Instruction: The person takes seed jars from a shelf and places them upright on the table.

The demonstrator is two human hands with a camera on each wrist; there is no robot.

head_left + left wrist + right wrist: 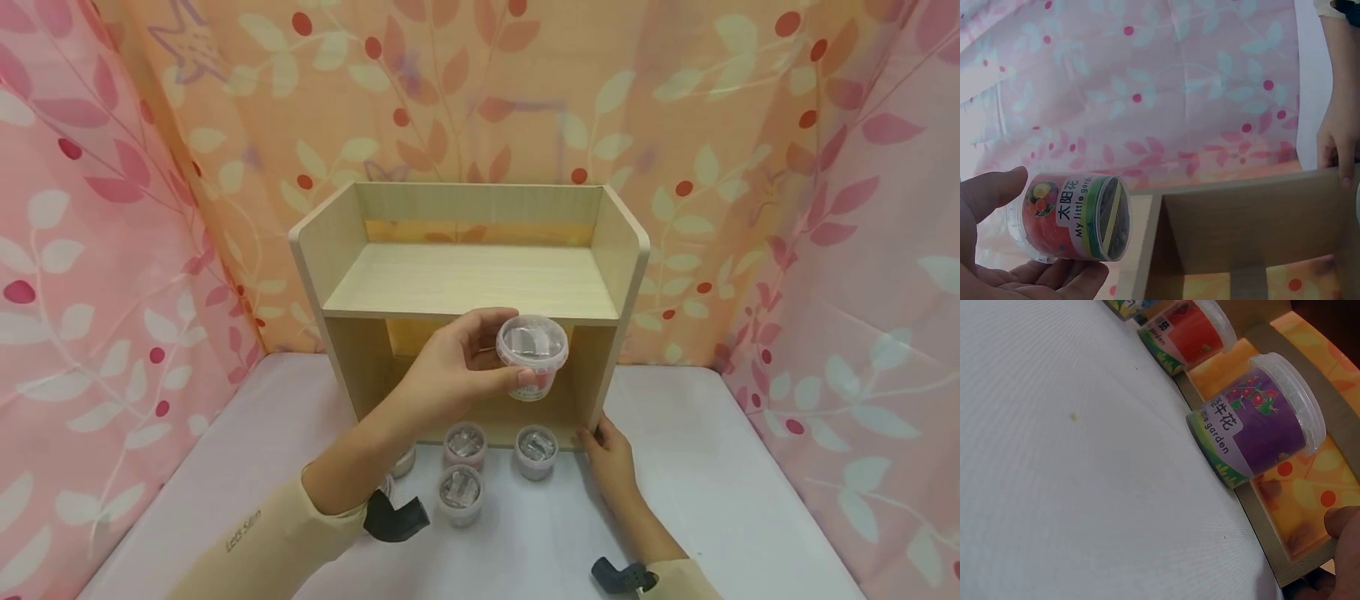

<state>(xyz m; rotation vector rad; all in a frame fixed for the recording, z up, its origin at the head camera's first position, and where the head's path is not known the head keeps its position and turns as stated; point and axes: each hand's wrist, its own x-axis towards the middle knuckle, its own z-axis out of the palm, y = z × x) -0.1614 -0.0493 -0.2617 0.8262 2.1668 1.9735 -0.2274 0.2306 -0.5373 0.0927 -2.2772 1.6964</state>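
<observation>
My left hand (450, 358) grips a small clear plastic planting-kit cup (534, 354) and holds it up in front of the wooden shelf (472, 279). Thumb and fingers press the cup's sides; silvery packing shows through its lid. The left wrist view shows its red label (1047, 219), which reads "My little garden". Low at the shelf's right side panel, my right hand (611, 462) pinches the front edge, thumb inward and fingers outside. Nearest to that hand stands a purple-labelled cup (1260, 425), upright before the shelf.
A red-labelled cup (1188, 337) stands left of the purple one, with another cup (461, 504) in front of it. My left forearm partly hides further cups (405, 462). White cloth (675, 467) covers the table; leaf-patterned curtains (480, 100) enclose it.
</observation>
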